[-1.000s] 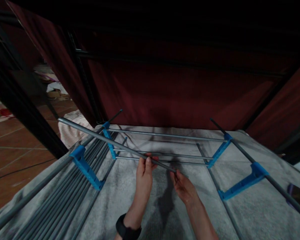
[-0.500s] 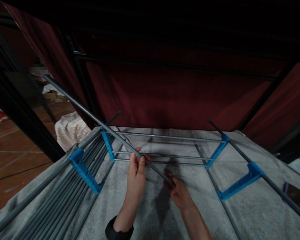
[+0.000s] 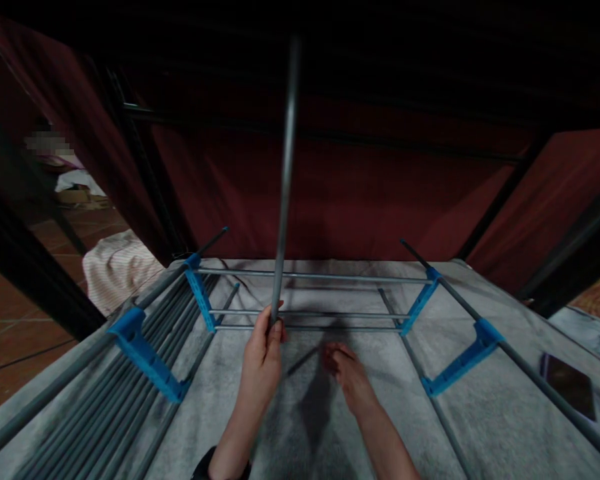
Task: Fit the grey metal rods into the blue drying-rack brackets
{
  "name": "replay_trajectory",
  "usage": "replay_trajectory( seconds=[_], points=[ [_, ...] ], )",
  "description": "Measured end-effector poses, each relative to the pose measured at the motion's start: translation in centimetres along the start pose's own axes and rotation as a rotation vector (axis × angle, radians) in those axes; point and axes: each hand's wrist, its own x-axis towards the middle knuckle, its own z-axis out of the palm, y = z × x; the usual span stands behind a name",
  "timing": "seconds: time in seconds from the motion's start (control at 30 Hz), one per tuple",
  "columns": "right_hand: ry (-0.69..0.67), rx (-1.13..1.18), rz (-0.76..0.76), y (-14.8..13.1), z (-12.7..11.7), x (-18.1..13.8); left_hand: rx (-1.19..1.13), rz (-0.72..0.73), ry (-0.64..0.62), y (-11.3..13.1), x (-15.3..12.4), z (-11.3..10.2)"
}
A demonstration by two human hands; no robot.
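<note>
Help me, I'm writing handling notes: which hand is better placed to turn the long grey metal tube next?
Probably the left hand: it grips the long grey metal tube near its lower end. The right hand sits apart from the tube, over the grey cloth.

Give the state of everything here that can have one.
Held rod: raised steeply.
Left hand: closed around the rod.
Right hand: off the rod, fingers curled.
Far blue brackets: joined by crossbars.
Near blue brackets: no crossbars between them.
Left-side rods: lying side by side.
Phone: lying flat, screen dark.
</note>
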Motion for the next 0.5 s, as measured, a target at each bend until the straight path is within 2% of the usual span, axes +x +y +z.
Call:
replay_trajectory(
  seconds=[0.23,0.4,0.5],
  points=[
    [0.059,0.06,-0.032,-2.8,-1.6,0.8,0.198,0.206,-0.1,-2.9,1.0,-0.9],
    [0.076,0.097,-0.068,-3.5,-2.5,1.8,0.25,0.169,-0.169,-4.4,1.7,-1.5],
    [0.075,0.113,-0.073,-4.1,-3.2,2.5,0.362,0.184,-0.196,-5.3,2.1,-2.1]
  ],
)
